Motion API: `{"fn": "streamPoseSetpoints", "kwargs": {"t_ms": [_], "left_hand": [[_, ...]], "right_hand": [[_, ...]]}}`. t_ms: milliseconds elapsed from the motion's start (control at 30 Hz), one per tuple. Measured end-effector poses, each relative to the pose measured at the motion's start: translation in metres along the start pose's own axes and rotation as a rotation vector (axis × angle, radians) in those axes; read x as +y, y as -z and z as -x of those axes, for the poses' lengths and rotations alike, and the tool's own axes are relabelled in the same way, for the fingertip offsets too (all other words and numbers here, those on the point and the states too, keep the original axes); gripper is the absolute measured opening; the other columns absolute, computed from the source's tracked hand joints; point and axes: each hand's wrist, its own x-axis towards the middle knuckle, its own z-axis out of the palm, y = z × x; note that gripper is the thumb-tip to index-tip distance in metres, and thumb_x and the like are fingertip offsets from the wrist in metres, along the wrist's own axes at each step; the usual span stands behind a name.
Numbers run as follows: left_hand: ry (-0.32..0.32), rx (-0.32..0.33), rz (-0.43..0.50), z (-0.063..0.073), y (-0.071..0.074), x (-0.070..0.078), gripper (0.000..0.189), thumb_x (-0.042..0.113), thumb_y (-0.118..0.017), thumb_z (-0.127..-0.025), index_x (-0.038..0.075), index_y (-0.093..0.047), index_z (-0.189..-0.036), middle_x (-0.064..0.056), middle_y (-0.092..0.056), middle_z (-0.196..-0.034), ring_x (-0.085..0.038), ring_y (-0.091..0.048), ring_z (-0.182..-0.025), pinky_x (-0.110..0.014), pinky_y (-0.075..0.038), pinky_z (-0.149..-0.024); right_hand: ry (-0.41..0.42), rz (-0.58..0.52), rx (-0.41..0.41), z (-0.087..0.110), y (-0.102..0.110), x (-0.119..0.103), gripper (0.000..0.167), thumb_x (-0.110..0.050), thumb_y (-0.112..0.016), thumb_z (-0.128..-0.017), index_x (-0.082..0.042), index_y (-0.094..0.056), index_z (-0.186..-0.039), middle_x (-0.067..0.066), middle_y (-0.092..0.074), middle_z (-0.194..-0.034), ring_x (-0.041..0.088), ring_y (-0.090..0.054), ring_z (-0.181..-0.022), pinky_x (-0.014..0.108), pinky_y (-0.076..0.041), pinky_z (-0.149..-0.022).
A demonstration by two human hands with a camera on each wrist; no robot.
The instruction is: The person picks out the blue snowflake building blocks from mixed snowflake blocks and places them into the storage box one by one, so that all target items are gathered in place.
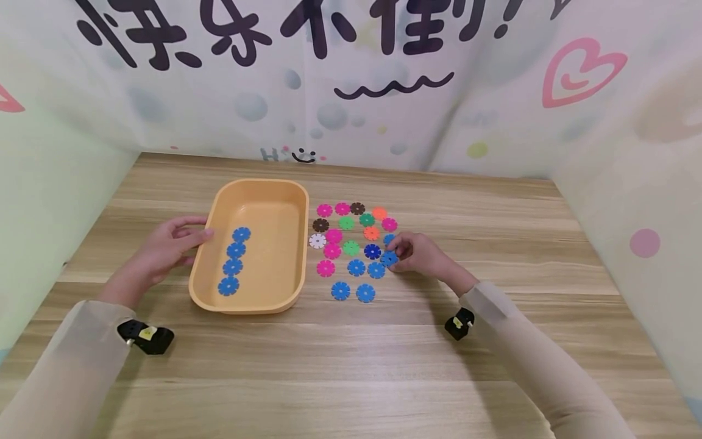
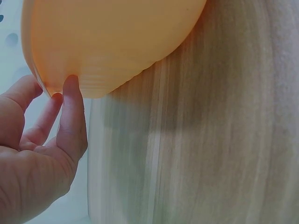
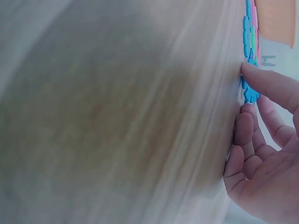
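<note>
So the biggest thing here is a printed sheet [image 1: 208, 134] hanging at 12 o'clock, right behind the wooden table [image 1: 351, 372]. A tan tray [image 1: 274, 256] sits around 10 o'clock from the table's middle, and its raised wall stands between the discs inside it and the ones outside.

Two pale sleeves [image 1: 543, 360] reach in from about 7 and 5 o'clock. The person's left hand [image 1: 164, 247] is at the tray's 9 o'clock side, fingers and thumb pinching the rim. The right hand [image 1: 419, 255] is over at the 3 o'clock edge of the loose discs, pinching a blue disc [image 1: 389, 258] between thumb and fingers. Another blue one peeks out at 12 o'clock from that, just past the fingertips.

Each wrist has a little black camera [image 1: 146, 337] strapped on.

The loose discs [image 1: 332, 250] lie at the tray's 3 o'clock: pink, green, orange, brown, several blues, plus a white disc [image 1: 317, 241] just beside the tray wall. Inside the tray, four blue discs [image 1: 236, 250] make a neat column toward 8 o'clock.

As for writing, the big dark characters [image 1: 318, 27] up top read 快乐不倒 with an exclamation mark, tops partly cut off. Lower down there's an "H" near a smiley [image 1: 303, 156]. Anything printed on the cameras' yellow stickers is too small to make out.
</note>
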Motion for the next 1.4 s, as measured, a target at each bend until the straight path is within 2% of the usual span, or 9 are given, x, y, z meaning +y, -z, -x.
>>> {"fn": "streamPoseSetpoints", "kwargs": {"t_ms": [167,400,500,767,933,1167,1400], "left_hand": [[0.010,-0.002,-0.013,-0.001,0.000,0.000,0.069,0.039,-0.056,-0.090,-0.001,-0.028,-0.139,-0.003,-0.054,-0.105,-0.004,-0.061,-0.078,-0.027,-0.054,-0.067],[0.010,-0.003,-0.020,-0.001,0.000,0.000,0.069,0.039,-0.055,-0.090,-0.001,-0.028,-0.139,-0.014,-0.050,-0.115,-0.004,-0.061,-0.078,-0.028,-0.054,-0.068],[0.007,-0.003,-0.018,0.000,0.000,0.000,0.069,0.039,-0.055,-0.090,-0.001,-0.028,-0.139,-0.011,-0.052,-0.113,-0.004,-0.061,-0.078,-0.028,-0.054,-0.068],[0.001,-0.005,0.006,0.000,0.001,-0.001,0.069,0.038,-0.057,-0.090,-0.002,-0.028,-0.138,0.006,-0.055,-0.099,-0.004,-0.061,-0.078,-0.028,-0.054,-0.068],[-0.002,-0.002,0.020,0.000,0.001,-0.002,0.068,0.036,-0.057,-0.090,-0.002,-0.028,-0.138,0.012,-0.056,-0.093,-0.004,-0.061,-0.078,-0.028,-0.054,-0.068],[0.000,-0.005,0.017,-0.002,0.001,-0.002,0.068,0.037,-0.057,-0.090,-0.002,-0.029,-0.138,0.009,-0.055,-0.096,-0.004,-0.061,-0.079,-0.028,-0.054,-0.069],[0.002,0.003,0.013,-0.001,0.001,-0.002,0.068,0.036,-0.058,-0.090,-0.002,-0.029,-0.138,0.006,-0.054,-0.097,-0.003,-0.061,-0.078,-0.028,-0.054,-0.069]], "right_hand": [[-0.003,-0.030,-0.001,0.000,-0.001,-0.001,0.029,0.001,-0.075,-0.073,-0.001,-0.058,-0.097,0.011,-0.053,-0.091,0.023,-0.051,-0.082,0.029,-0.049,-0.074],[0.009,-0.046,0.000,0.000,0.000,0.001,0.028,0.003,-0.074,-0.074,0.000,-0.058,-0.097,0.011,-0.054,-0.089,0.023,-0.050,-0.079,0.028,-0.049,-0.069],[0.012,-0.037,0.000,0.000,0.001,0.003,0.028,0.003,-0.073,-0.075,0.000,-0.060,-0.099,0.011,-0.055,-0.089,0.022,-0.051,-0.080,0.028,-0.049,-0.071],[0.005,-0.032,-0.006,0.000,0.005,0.004,0.026,0.006,-0.069,-0.077,0.002,-0.064,-0.103,0.011,-0.059,-0.089,0.022,-0.055,-0.081,0.029,-0.050,-0.073],[0.029,-0.034,-0.012,0.000,0.006,0.003,0.024,0.008,-0.064,-0.081,0.005,-0.065,-0.104,0.012,-0.062,-0.091,0.022,-0.058,-0.083,0.029,-0.051,-0.074],[0.080,-0.013,-0.018,-0.003,0.007,-0.003,0.022,0.008,-0.061,-0.083,0.005,-0.065,-0.105,0.013,-0.064,-0.094,0.023,-0.059,-0.084,0.029,-0.052,-0.074],[0.121,-0.032,-0.016,-0.008,0.008,-0.019,0.021,0.007,-0.061,-0.084,0.004,-0.066,-0.104,0.013,-0.065,-0.097,0.024,-0.059,-0.086,0.030,-0.052,-0.074]]}}
